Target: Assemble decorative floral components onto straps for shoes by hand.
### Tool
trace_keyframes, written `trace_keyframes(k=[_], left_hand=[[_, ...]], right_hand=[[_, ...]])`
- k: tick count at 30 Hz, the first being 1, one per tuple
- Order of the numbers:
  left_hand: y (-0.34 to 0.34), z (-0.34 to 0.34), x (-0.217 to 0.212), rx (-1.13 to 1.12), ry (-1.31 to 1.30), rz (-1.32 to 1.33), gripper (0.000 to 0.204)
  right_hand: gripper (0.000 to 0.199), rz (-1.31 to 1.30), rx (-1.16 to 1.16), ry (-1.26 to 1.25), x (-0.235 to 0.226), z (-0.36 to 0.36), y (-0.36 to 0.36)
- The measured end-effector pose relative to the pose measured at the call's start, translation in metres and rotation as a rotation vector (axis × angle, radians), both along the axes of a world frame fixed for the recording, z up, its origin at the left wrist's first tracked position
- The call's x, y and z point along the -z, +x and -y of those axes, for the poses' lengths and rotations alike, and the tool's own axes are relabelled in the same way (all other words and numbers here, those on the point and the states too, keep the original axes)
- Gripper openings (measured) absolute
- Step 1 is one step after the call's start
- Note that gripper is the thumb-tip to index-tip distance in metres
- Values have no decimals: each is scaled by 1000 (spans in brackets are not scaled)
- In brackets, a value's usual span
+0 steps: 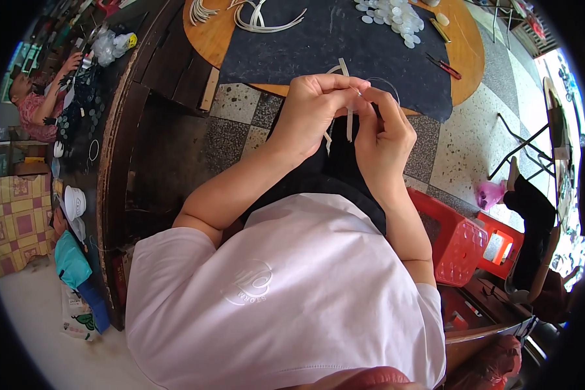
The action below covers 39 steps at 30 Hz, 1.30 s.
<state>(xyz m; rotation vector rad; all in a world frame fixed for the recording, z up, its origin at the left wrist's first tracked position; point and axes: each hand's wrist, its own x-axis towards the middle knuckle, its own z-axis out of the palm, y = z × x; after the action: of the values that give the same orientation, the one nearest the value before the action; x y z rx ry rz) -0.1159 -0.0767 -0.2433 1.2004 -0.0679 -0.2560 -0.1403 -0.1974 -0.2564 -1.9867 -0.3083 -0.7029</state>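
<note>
In the upper middle of the frame, two bare hands meet fingertip to fingertip just off the near edge of a tabletop [468, 65]. The left hand [299, 114] has thumb and forefinger pinched on a pale strip [343, 67], which sticks out above its fingers and hangs below them. The right hand [389, 127] is curled, thumb against fingers; its grip appears to be closed on a clear thread [385, 79], though the fingertips overlap too much to be sure. The thread bows out in a thin loop over the right hand's knuckles.

Beyond the hands, a dark mat [331, 52] covers the middle of the wooden tabletop. At the top of the frame, a bundle of pale strips [266, 27] lies curved on the mat, and to its right is a heap of whitish discs [396, 18]. Red-handled snips [445, 67] lie toward the upper right, near a small yellowish tool [440, 30].

At the right of the frame, a red stool [460, 253] stands on the checkered floor [468, 146], with a pink bag [491, 194] near it. Another person [39, 107] sits at the upper left.
</note>
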Motion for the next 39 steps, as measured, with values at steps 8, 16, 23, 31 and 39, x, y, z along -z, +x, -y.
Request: trace_keyframes(k=[8, 16, 23, 31, 39], left_hand=[[5, 4, -5, 42, -92, -93, 21], [10, -6, -3, 184, -244, -44, 33], [3, -4, -5, 95, -80, 20, 39], [1, -7, -4, 96, -92, -21, 39], [5, -12, 10, 187, -268, -206, 37]], right_hand=[[15, -3, 51, 34, 7, 1, 4], [4, -128, -141, 571, 14, 4, 11], [2, -148, -196, 691, 19, 1, 9], [3, -87, -181, 745, 24, -5, 5], [4, 25, -187, 820, 36, -9, 6]])
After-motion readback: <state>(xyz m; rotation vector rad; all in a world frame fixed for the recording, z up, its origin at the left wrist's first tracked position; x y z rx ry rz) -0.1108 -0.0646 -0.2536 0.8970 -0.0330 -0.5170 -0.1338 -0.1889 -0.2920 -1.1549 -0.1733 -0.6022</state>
